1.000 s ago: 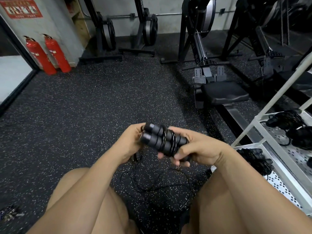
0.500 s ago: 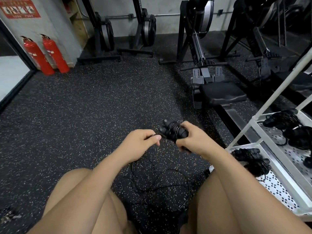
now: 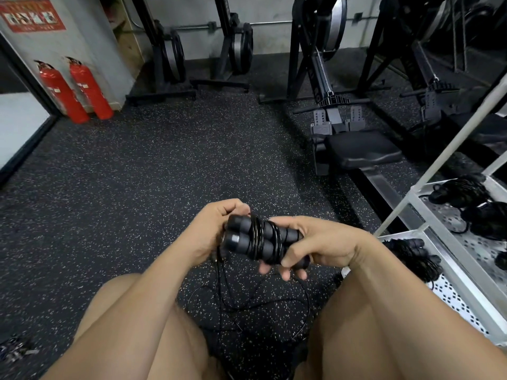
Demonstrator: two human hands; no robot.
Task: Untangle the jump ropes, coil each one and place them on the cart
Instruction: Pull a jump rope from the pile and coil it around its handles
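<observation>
Right hand: clenched round the two handles of a black jump rope, fingers wrapped beneath, thumb on top.
Left hand: fingers curled at the handles' left end. It appears to pinch the cord there, though the contact is partly hidden.
Jump rope: held over the person's bare knees, near centre. The handles lie side by side, with several turns of thin cord wound round their middle. The rest of the cord hangs down and lies in loose loops on the floor.
Cart: white perforated metal shelves, right. It holds coiled ropes on the near shelf and more on the far one.
Floor: black speckled rubber.
Room: rowing machine far right, two red fire extinguishers far left.
</observation>
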